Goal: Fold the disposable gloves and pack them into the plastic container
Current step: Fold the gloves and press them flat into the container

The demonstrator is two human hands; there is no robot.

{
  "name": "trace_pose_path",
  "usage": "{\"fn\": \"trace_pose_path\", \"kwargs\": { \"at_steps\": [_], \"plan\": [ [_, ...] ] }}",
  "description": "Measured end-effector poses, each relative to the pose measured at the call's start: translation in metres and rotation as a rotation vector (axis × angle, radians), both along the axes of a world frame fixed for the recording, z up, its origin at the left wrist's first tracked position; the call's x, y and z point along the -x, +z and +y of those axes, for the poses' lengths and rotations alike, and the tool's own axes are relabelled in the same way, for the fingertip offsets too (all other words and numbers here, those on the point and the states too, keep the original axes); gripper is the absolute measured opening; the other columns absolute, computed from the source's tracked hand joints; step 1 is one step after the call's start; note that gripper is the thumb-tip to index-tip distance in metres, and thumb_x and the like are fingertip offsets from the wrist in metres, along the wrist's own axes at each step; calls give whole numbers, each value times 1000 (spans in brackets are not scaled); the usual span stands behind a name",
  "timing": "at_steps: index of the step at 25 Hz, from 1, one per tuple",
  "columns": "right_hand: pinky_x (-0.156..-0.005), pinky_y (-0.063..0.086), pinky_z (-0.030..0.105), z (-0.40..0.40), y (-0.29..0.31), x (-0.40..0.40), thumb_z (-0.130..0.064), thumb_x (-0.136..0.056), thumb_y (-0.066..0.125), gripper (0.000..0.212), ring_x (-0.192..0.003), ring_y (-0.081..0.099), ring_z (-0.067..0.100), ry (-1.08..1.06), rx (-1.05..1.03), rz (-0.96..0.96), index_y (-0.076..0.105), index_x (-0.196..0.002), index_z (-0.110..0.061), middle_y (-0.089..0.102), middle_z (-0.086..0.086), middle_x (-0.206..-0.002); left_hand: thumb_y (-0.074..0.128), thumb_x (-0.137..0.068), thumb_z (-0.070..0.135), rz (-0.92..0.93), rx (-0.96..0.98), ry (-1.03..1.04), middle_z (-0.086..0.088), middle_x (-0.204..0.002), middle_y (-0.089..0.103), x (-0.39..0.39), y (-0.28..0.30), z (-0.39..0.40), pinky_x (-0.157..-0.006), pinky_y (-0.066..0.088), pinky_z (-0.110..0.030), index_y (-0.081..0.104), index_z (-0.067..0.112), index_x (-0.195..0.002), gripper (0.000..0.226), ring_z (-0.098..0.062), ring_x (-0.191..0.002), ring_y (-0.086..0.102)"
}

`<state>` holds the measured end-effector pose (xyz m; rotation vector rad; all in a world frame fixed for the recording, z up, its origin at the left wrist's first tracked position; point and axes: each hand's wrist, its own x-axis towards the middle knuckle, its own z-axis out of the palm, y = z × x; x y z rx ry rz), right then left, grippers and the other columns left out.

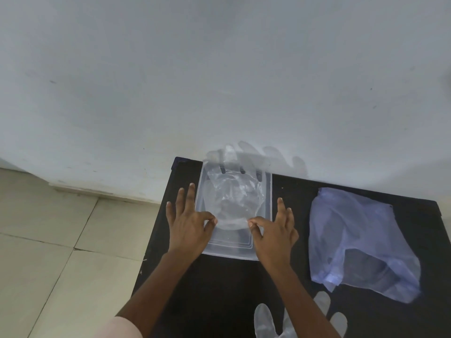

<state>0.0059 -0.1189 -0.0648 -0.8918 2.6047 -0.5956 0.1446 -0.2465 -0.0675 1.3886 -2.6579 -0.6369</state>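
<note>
A black table (219,284) stands against a pale wall (219,69); take the container (267,191) on it as the landmark. Right of the container, well apart, lies a crumpled bluish bag (353,240). Spread flat over the container is a clear glove (234,198), cuff toward the person, fingers running past the far rim and up the wall. Near of the container, at the table's front edge, another glove (264,320) waits.

The step looks like the first fold. To do it well, lift both cuff corners evenly, carry them straight toward the glove's fingers, and keep the film taut so it creases cleanly rather than bunching; the thin plastic will likely cling and slip.

The left hand (188,225) pinches the cuff's left corner, thumb to forefinger, other fingers fanned. The right hand (275,230) mirrors it on the right corner. The hands are apart, over the container's near half.
</note>
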Motion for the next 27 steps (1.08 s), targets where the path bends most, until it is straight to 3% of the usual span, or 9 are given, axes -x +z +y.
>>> {"fn": "trace_pose_path", "kwargs": {
  "at_steps": [6, 11, 16, 19, 24, 26, 27],
  "plan": [
    [-115, 11, 51, 7, 5, -6, -38, -90, 60, 16, -148, 4, 31, -11, -112, -12, 73, -91, -29, 12, 4, -161, 50, -92, 53, -127, 9, -23, -3, -165, -1, -2, 4, 8, -118, -10, -53, 76, 34, -91, 31, -28, -150, -11],
    [-116, 11, 52, 5, 9, -6, -38, -91, 57, 16, -148, 0, 32, 46, -204, 26, 72, -91, -31, 7, 4, -162, 50, -93, 52, -205, 43, -99, -6, -165, -4, -3, 3, 7, -118, -8, -55, 75, 35, -97, 30, -30, -149, -13],
    [-117, 3, 52, 12, 16, 3, -52, -83, 61, 29, -148, -8, 30, 188, -326, 14, 69, -102, -33, 0, 1, -162, 37, -88, 70, -275, -11, -140, -4, -162, -17, -5, 14, 4, -115, -13, -54, 70, 37, -110, 52, -29, -148, -19],
    [-116, 0, 55, 16, 19, 8, -61, -79, 60, 35, -147, -12, 32, 296, -389, 40, 70, -99, -35, -4, 2, -162, 28, -87, 73, -376, -45, -189, -5, -162, -19, -11, 22, 3, -116, -10, -54, 65, 36, -120, 62, -29, -148, -19],
    [-116, 2, 57, 13, 27, 15, -64, -80, 56, 40, -147, -13, 35, 376, -524, 8, 66, -108, -37, -7, 5, -162, 35, -89, 69, -492, -94, -234, -9, -163, -14, -12, 33, 2, -118, -3, -57, 61, 35, -125, 56, -32, -149, -13],
    [-116, 10, 55, 12, 36, 16, -59, -83, 57, 43, -148, -1, 33, 309, -459, -20, 59, -119, -37, 4, 6, -162, 48, -88, 62, -384, -59, -175, -12, -164, -2, -10, 37, 3, -118, 4, -57, 61, 33, -123, 47, -35, -150, -1],
    [-115, 18, 51, 13, 42, 16, -54, -85, 58, 42, -147, 12, 32, 250, -353, -2, 58, -122, -34, 15, 7, -160, 57, -87, 55, -232, 0, -131, -15, -163, 12, -9, 39, 3, -116, 13, -58, 62, 30, -120, 41, -36, -148, 11]
  ]
}}
